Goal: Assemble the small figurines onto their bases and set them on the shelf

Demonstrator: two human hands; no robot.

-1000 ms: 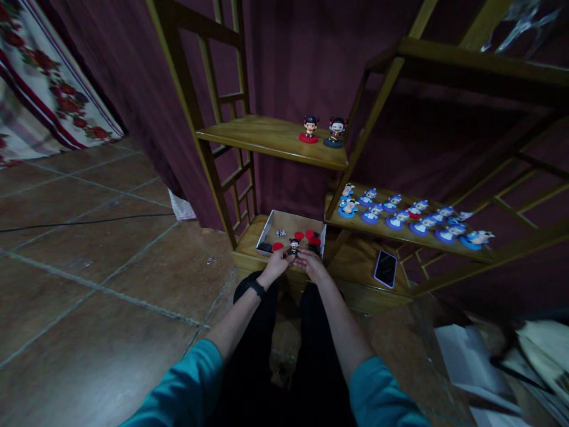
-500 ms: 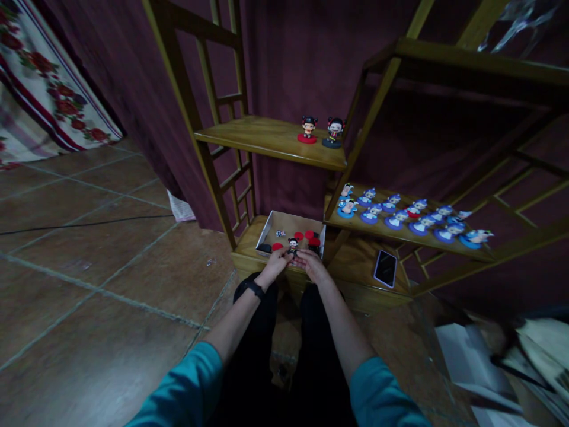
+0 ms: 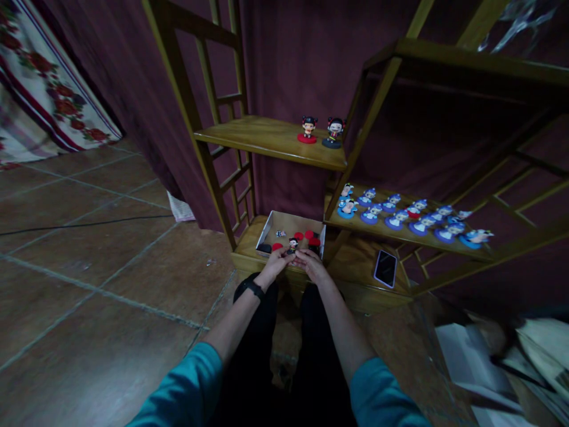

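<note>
A small black-haired figurine [image 3: 293, 244] stands upright between my hands, over the near edge of a shallow cardboard box [image 3: 290, 222]. My left hand [image 3: 278, 261] grips it low on its left side, and my right hand [image 3: 310, 261] closes on it from the right. The fingers of both hands meet around its dark base, which they partly hide. Inside the box lie several red discs [image 3: 299, 236], a dark piece [image 3: 265, 248] at the left and a small black-and-white figurine [image 3: 280, 233].
On the upper shelf [image 3: 262, 135] stand two figurines, one on a red base [image 3: 307, 129], one on a dark base [image 3: 334, 131]. Several blue and purple figurines [image 3: 397, 219] line the right shelf. Below them lies a phone [image 3: 385, 268]. White boxes [image 3: 473, 359] sit on the floor at right.
Almost nothing differs. The figurine and the fingers around it have shifted very slightly; both hands keep their place at the box's near edge.
</note>
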